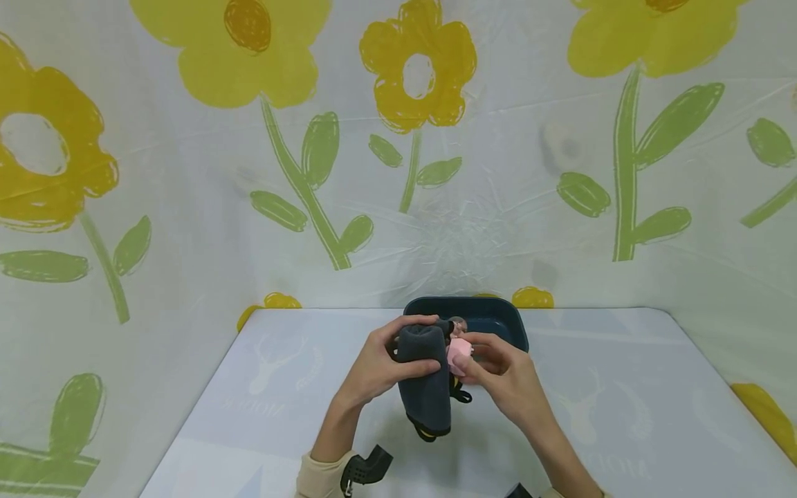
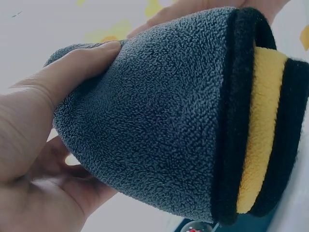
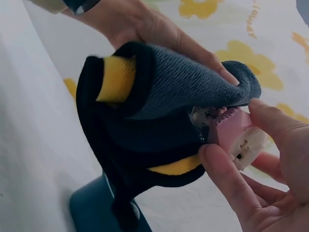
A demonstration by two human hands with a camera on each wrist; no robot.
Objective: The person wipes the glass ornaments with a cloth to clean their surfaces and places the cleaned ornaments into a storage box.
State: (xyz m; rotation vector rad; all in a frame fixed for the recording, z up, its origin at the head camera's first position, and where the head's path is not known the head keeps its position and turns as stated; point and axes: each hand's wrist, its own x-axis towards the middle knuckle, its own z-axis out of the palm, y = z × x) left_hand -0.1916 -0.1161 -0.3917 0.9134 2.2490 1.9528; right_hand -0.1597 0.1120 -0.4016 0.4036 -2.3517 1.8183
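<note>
My left hand [image 1: 389, 356] holds a folded dark grey towel [image 1: 425, 380] with black edging and a yellow inner side. Its thumb lies across the near face of the cloth, as the left wrist view shows. With thumb and fingers, my right hand [image 1: 507, 377] pinches a small snow globe by its pink faceted base [image 3: 231, 128]. The base's pale underside [image 3: 248, 147] faces the right palm. A clear rounded top [image 1: 458, 325] points toward the towel and is partly covered by it. A black loop [image 1: 461, 394] hangs from the towel's edge.
A dark blue tray [image 1: 519, 325] stands behind the hands at the table's far edge. In the left wrist view a clear round thing with red spots [image 2: 195, 227] shows low in the frame. A flowered curtain [image 1: 486, 228] hangs behind the white table [image 1: 299, 387].
</note>
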